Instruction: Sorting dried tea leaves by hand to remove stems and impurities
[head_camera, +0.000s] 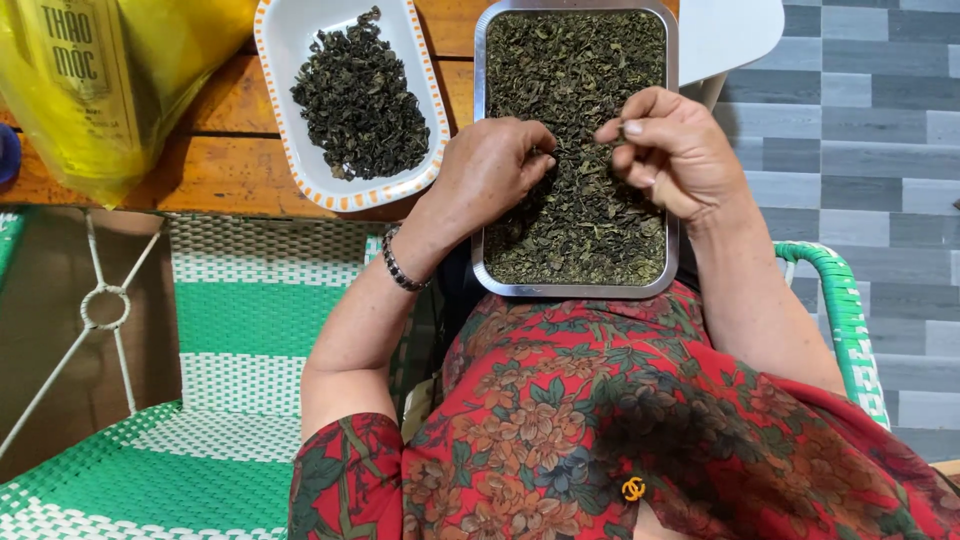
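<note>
A: From the head camera, why does the metal tray (673, 150) sit where it does?

B: It seems to rest against the person's lap, its far end toward the wooden table (220, 150), which likely keeps the dried tea leaves (580, 200) right under both hands. The leaves cover the tray in a thin, even layer, probably so that single bits can be seen and picked.

A: And the white dish (290, 40) with the orange rim?

B: It stands on the table just beside the tray, on the left, holding a smaller heap of darker leaves (362, 95). Being that near, it looks like a place for one sort kept apart from the other.

A: How are the hands posed?

B: The left hand (490, 165) lies knuckles up over the tray's left edge, fingers curled down into the leaves; what they hold, I cannot tell. A beaded bracelet (400, 265) circles that wrist. The right hand (675, 150) hovers over the tray's right side, thumb and forefinger pinched narrowly together, seemingly on a small leaf bit.

A: Anything else around?

B: A yellow plastic bag (110, 80) lies on the table's left, and a green and white woven chair (230, 330) stands beside the person.
</note>
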